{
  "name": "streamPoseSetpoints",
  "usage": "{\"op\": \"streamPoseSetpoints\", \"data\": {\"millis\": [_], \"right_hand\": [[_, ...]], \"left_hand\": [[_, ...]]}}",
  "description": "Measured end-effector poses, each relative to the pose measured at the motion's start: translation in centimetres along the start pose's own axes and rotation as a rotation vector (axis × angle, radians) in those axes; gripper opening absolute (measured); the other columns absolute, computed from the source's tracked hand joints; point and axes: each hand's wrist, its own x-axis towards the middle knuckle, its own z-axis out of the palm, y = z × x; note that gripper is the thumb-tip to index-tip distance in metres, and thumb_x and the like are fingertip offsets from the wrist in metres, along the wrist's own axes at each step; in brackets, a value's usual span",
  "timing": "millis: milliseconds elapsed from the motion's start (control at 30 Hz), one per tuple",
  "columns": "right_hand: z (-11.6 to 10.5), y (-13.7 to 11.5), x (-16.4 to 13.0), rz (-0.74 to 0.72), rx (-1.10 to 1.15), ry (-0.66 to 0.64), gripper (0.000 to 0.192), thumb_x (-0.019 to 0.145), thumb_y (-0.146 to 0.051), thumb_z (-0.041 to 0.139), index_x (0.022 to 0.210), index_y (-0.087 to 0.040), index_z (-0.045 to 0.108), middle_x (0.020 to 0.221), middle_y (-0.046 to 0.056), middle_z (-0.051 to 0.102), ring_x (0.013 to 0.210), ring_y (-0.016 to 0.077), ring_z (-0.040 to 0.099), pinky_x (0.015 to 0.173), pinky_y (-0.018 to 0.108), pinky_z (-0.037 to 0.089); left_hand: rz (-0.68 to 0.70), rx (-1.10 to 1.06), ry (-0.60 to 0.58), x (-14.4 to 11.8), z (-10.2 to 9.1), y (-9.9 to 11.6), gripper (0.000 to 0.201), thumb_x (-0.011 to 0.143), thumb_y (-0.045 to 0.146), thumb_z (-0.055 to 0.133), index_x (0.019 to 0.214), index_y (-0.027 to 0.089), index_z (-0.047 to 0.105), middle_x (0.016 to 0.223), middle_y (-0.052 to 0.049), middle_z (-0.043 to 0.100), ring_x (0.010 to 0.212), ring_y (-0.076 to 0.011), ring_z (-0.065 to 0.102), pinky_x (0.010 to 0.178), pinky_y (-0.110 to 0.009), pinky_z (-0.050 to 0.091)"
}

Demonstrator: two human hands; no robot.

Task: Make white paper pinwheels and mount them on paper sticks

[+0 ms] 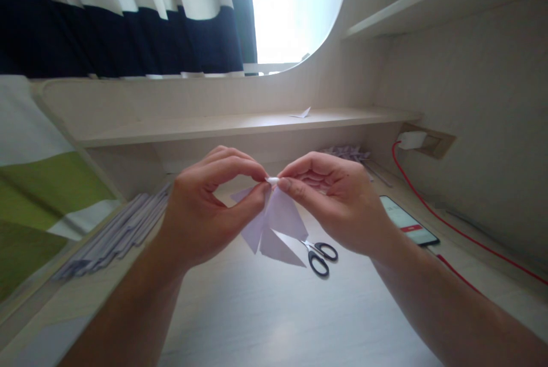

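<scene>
**Working Finely, Pinching From Both Sides**

Working over a broad, pale, wood-grained desk (274, 321), facing a long, cream-coloured shelf (257, 123). No box or tray to point out; treat desk, shelf and socket as the holders. See at left on the desk a row of long, folded, whitish paper strips (122, 230).

Grasping with the left hand (205, 201), thumb and forefinger closed in a pinch; matching that pinch with the right hand (338, 201), close beside. Holding up between them, above the middle of the desk, a flared, pale-lilac paper piece (289, 216) with flaps hanging. Cannot tell if touching the desk.

Note below the shelf, far right, a blurred heap of folded paper pieces (346, 153); nearer, a black-edged smartphone (405, 221), then black-handled metal scissors (317, 248), blades partly hidden by paper. Find a white block charger (412, 140) plugged into the beige wall socket (436, 144), and on the shelf a small, folded white paper scrap (302, 113).

Seemingly shaping the smallest part, a tight white paper roll (273, 180) atop the flaps. Probably calling next for light, even fingertip pressure, one pinch steady while turning with the other.
</scene>
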Motion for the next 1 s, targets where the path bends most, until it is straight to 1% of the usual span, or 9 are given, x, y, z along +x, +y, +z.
{"op": "streamPoseSetpoints", "data": {"millis": [267, 400, 533, 633, 700, 800, 867, 1000], "right_hand": [[0.1, -0.1, -0.1, -0.001, -0.036, 0.002, 0.007, 0.094, -0.023, 0.077, 0.094, -0.017, 0.079, 0.083, 0.003, 0.080, 0.073, 0.0148, 0.072, 0.064, 0.024, 0.055], [0.0, -0.2, -0.1, -0.017, -0.101, 0.009, 0.007, 0.095, -0.023, 0.076, 0.093, -0.017, 0.080, 0.084, 0.003, 0.081, 0.073, 0.0147, 0.072, 0.064, 0.024, 0.054], [0.1, -0.3, -0.2, -0.027, -0.139, 0.017, 0.007, 0.094, -0.022, 0.076, 0.092, -0.017, 0.080, 0.081, 0.002, 0.080, 0.071, 0.0133, 0.072, 0.062, 0.022, 0.053], [0.3, -0.3, -0.2, -0.025, -0.125, 0.022, 0.006, 0.093, -0.020, 0.076, 0.091, -0.017, 0.081, 0.080, 0.001, 0.080, 0.069, 0.0123, 0.071, 0.061, 0.022, 0.052], [0.3, -0.3, -0.2, -0.010, -0.072, 0.022, 0.005, 0.093, -0.020, 0.077, 0.091, -0.016, 0.080, 0.079, 0.002, 0.079, 0.069, 0.0124, 0.070, 0.061, 0.022, 0.052], [0.2, 0.2, 0.2, 0.030, 0.078, -0.005, 0.007, 0.092, -0.023, 0.080, 0.091, -0.016, 0.080, 0.082, 0.002, 0.079, 0.073, 0.0129, 0.070, 0.063, 0.022, 0.053], [0.0, 0.9, 0.6, 0.087, 0.188, -0.045, 0.011, 0.090, -0.027, 0.082, 0.091, -0.017, 0.081, 0.083, 0.002, 0.078, 0.073, 0.0125, 0.068, 0.062, 0.022, 0.052], [-0.2, 3.0, 1.4, 0.250, 0.431, -0.120, 0.016, 0.086, -0.032, 0.087, 0.092, -0.019, 0.082, 0.082, 0.000, 0.075, 0.067, 0.0097, 0.064, 0.059, 0.020, 0.050]], "left_hand": [[0.026, 0.029, -0.024, 0.1, 0.0, 0.0, 0.014, 0.083, 0.012, 0.078, 0.091, 0.023, 0.077, 0.091, -0.002, 0.074, 0.086, -0.0196, 0.067, 0.076, -0.034, 0.053], [0.042, 0.048, -0.035, 0.1, 0.0, 0.1, 0.012, 0.084, 0.012, 0.077, 0.091, 0.021, 0.077, 0.090, -0.003, 0.074, 0.085, -0.0196, 0.067, 0.074, -0.034, 0.053], [0.049, 0.041, -0.031, 0.1, 0.2, 0.1, 0.009, 0.085, 0.012, 0.076, 0.092, 0.019, 0.077, 0.090, -0.004, 0.074, 0.085, -0.0188, 0.067, 0.074, -0.033, 0.053], [0.062, 0.054, -0.024, 0.0, 0.3, 0.0, 0.009, 0.086, 0.012, 0.076, 0.091, 0.018, 0.078, 0.089, -0.003, 0.074, 0.083, -0.0177, 0.067, 0.074, -0.032, 0.053], [0.067, 0.058, -0.013, 0.0, 0.3, -0.1, 0.009, 0.086, 0.011, 0.076, 0.091, 0.018, 0.078, 0.089, -0.003, 0.074, 0.082, -0.0173, 0.068, 0.074, -0.032, 0.054], [0.070, 0.056, 0.004, 0.0, 0.3, -0.2, 0.010, 0.086, 0.012, 0.077, 0.092, 0.019, 0.079, 0.090, -0.003, 0.075, 0.084, -0.0177, 0.069, 0.075, -0.032, 0.054], [0.067, 0.063, 0.013, 0.0, 0.3, -0.3, 0.009, 0.086, 0.013, 0.078, 0.092, 0.019, 0.079, 0.091, -0.003, 0.075, 0.085, -0.0181, 0.069, 0.077, -0.032, 0.055], [0.040, 0.090, 0.009, 0.1, 0.4, -0.4, 0.010, 0.086, 0.016, 0.079, 0.095, 0.021, 0.081, 0.094, -0.003, 0.076, 0.089, -0.0185, 0.070, 0.080, -0.031, 0.055]]}}
